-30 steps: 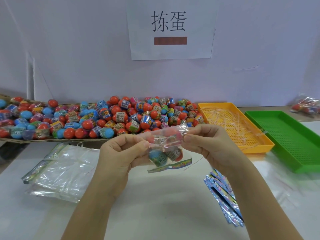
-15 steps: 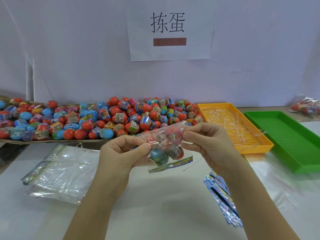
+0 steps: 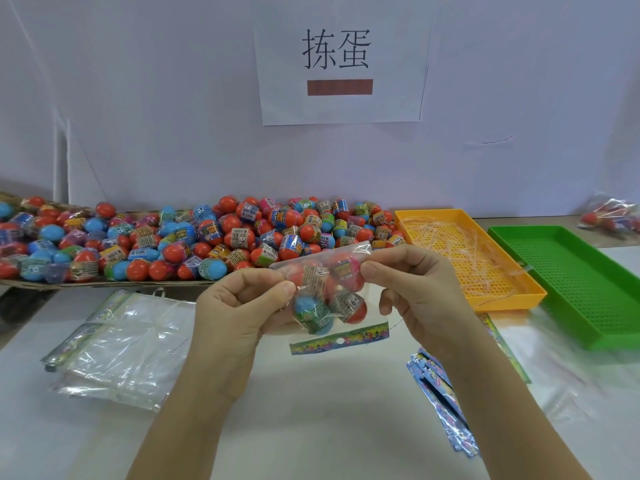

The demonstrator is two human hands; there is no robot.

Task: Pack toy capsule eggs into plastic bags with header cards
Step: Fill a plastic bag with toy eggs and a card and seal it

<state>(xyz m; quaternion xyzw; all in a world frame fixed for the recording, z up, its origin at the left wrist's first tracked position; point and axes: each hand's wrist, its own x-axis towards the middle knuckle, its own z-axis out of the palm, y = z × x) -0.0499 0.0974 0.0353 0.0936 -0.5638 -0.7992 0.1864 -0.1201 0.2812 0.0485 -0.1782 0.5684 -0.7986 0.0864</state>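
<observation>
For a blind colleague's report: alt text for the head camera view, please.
A person's left hand and right hand pinch a clear bag of toy capsule eggs, header card hanging below, above a white table. Behind: a heap of loose eggs, an orange tray, a green tray.

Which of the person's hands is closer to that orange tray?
Right. The right hand is just left of the orange tray; the left hand is farther left, beyond the bag both hold.

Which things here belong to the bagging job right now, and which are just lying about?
Job: plastic bag of eggs, pinched by left hand and right hand; its header card; capsule egg pile; empty bag stack; spare header cards.
Lying about: orange tray; green tray; paper sign; filled bag far right.
</observation>
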